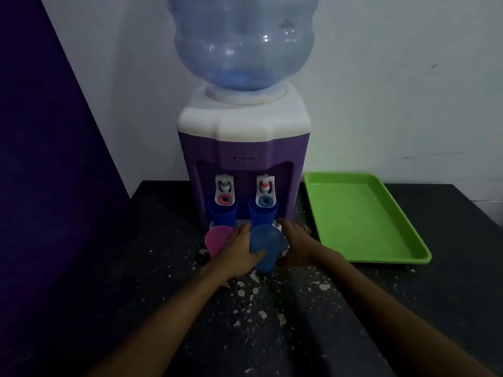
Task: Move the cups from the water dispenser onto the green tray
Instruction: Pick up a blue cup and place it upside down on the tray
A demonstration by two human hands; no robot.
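A purple and white water dispenser [239, 148] stands on a dark table. Two dark blue cups sit under its taps, one on the left [221, 214], one on the right [263, 214]. A pink cup [216, 239] and a light blue cup [265, 247] stand at the front of the dispenser. My left hand [241, 253] wraps the light blue cup from its left side, thumb across the front. My right hand [296, 244] lies against the cup's right side, fingers reaching toward the dispenser base. The green tray [362, 219] lies to the right with nothing in it.
The dark tabletop [272, 308] is speckled with white paint flecks. A big blue water bottle [243, 42] tops the dispenser. A white wall is behind, and a dark purple panel [40, 159] stands at the left.
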